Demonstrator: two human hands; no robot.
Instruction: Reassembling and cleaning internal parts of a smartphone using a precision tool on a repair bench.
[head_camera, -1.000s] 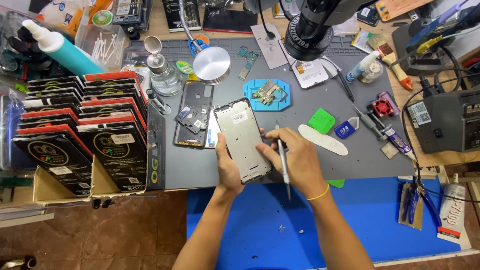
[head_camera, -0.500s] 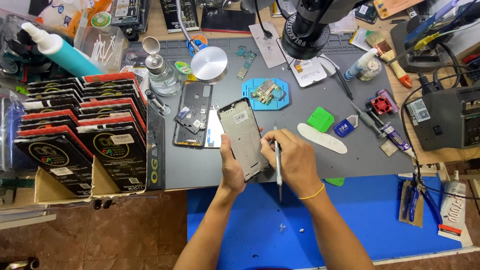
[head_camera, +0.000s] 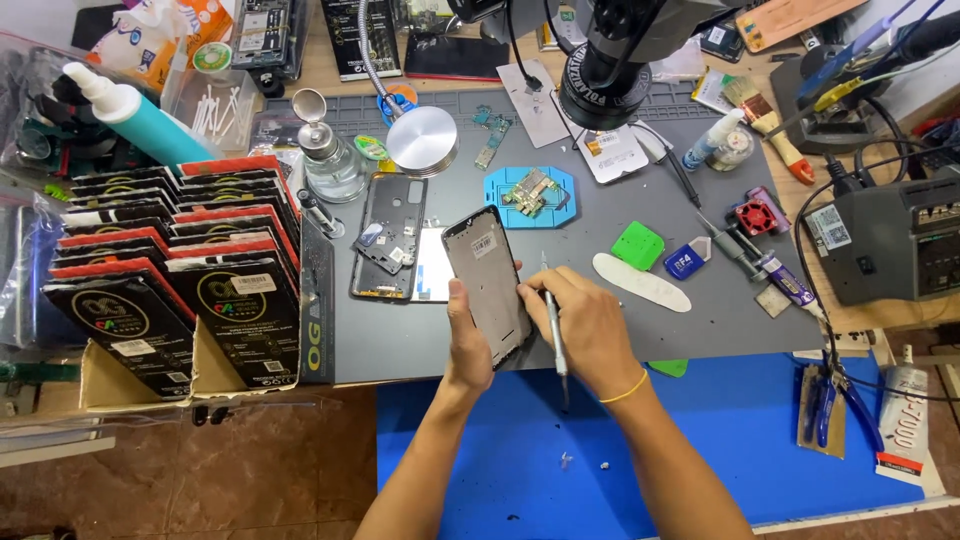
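My left hand (head_camera: 467, 345) grips the lower end of a grey phone screen panel (head_camera: 487, 280), tilted up over the grey work mat (head_camera: 640, 330). At the panel's right edge my right hand (head_camera: 585, 325) holds a slim metal tool (head_camera: 553, 325) that points toward the far side. A black phone frame (head_camera: 388, 236) lies flat just left of the panel. Beyond it a blue holder (head_camera: 530, 196) carries a circuit board.
Stacked black and red boxes (head_camera: 170, 270) stand at the left. A microscope head (head_camera: 610, 60) hangs over the back of the mat. A green square piece (head_camera: 638, 245), a white spudger (head_camera: 640, 282) and a soldering station (head_camera: 900, 250) sit to the right. A blue mat (head_camera: 700, 440) covers the near edge.
Both hands have lifted the panel slightly and shifted it toward the far side. The tool in my right hand has swung more upright beside the panel's edge.
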